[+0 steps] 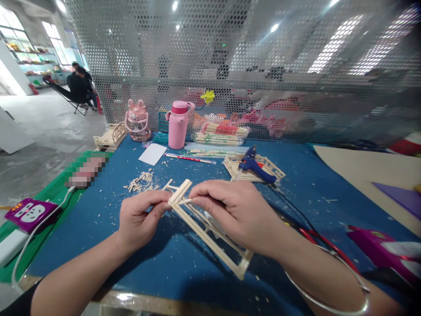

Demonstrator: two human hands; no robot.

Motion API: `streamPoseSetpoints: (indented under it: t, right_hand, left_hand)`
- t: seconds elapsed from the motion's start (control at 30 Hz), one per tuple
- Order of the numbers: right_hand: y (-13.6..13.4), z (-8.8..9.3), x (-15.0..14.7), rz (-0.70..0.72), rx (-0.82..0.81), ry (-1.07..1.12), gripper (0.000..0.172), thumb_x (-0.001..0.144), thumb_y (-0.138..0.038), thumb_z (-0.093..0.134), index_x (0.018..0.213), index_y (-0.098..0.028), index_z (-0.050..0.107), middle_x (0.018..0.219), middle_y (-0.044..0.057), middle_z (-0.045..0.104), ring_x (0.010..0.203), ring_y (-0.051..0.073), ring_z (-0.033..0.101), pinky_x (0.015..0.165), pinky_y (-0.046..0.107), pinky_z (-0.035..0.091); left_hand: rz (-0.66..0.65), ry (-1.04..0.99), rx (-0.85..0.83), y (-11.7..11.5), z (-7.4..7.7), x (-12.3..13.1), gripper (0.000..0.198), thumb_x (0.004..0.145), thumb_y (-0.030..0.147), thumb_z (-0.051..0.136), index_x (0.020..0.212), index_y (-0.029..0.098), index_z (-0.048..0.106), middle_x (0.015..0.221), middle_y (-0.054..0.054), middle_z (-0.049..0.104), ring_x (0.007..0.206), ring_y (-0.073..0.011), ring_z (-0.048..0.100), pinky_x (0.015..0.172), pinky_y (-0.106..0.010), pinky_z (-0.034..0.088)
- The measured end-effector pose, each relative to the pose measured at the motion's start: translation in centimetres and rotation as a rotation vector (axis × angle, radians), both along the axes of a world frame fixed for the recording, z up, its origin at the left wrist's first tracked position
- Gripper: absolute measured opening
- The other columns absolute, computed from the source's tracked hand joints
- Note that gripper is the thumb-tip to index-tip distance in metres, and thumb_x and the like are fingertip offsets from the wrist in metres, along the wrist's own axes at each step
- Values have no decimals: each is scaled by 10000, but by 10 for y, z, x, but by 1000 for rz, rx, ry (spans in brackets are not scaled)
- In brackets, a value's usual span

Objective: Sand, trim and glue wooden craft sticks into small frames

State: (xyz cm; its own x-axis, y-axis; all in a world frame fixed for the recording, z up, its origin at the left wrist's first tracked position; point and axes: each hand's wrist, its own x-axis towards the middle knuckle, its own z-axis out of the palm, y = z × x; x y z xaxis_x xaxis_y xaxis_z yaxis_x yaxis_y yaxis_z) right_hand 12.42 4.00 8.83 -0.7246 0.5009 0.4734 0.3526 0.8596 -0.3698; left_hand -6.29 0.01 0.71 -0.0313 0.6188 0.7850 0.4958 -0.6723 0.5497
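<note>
A small frame of pale wooden sticks (205, 235) is held above the blue tabletop, slanting down toward the right. My left hand (141, 217) pinches its upper left corner between thumb and fingers. With thumb and forefinger, my right hand (233, 210) grips a short wooden stick (185, 201), whose far end meets the frame near that same corner. Part of the frame lies hidden behind my right hand. A heap of broken stick bits (141, 182) lies beyond my left hand. Past my right hand, a blue glue gun (255, 166) rests on a stick-built tray (276, 166).
At the back stand a pink flask (178, 127) and a clear pink bottle (137, 123), near bagged sticks (220, 136). A white card (152, 154) lies in front. Purple power strips (31, 214) sit left and right, with cables. A perforated metal screen (197, 57) rises behind. A person sits far left.
</note>
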Motion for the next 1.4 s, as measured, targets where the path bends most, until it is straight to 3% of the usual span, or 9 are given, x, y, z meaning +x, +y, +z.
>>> streamPoseSetpoints:
  t: [0.4, 0.67, 0.97, 1.17, 1.4]
  right_hand:
    - [-2, 1, 5, 62, 235, -15, 163, 892, -202, 446, 882, -168, 604, 730, 31, 655, 665, 131, 575, 641, 242, 444]
    - [-6, 1, 7, 198, 210, 99, 195, 873, -127, 434, 979, -211, 574, 845, 39, 685, 808, 142, 620, 720, 257, 476]
    - [-7, 1, 4, 202, 270, 119, 204, 873, -131, 426, 1000, -202, 569, 892, 52, 682, 832, 148, 619, 725, 277, 455]
    - [-2, 16, -9, 211, 363, -3, 195, 890, -160, 398, 942, -180, 586, 826, 48, 681, 769, 150, 609, 698, 278, 430]
    - [1, 37, -29, 210, 329, -221, 192, 870, -145, 415, 841, -168, 604, 739, 26, 658, 686, 138, 574, 658, 262, 404]
  left_hand:
    - [-17, -2, 9, 0, 1, 0, 129, 775, 107, 599, 850, 191, 662, 781, -13, 725, 690, -101, 668, 642, -170, 531]
    - [-13, -9, 11, 0, 1, 0, 115, 775, 125, 600, 838, 192, 668, 773, -21, 728, 685, -119, 673, 633, -195, 544]
    - [-25, -11, 9, 0, 1, 0, 132, 773, 116, 597, 847, 198, 670, 783, -17, 728, 695, -117, 672, 641, -195, 540]
    - [-26, -10, -8, 0, 1, 0, 112, 779, 127, 593, 832, 192, 666, 753, -11, 722, 676, -111, 663, 617, -185, 522]
    - [47, -15, 15, 2, 1, 0, 67, 767, 157, 604, 755, 185, 664, 628, 12, 681, 536, -86, 601, 518, -176, 476]
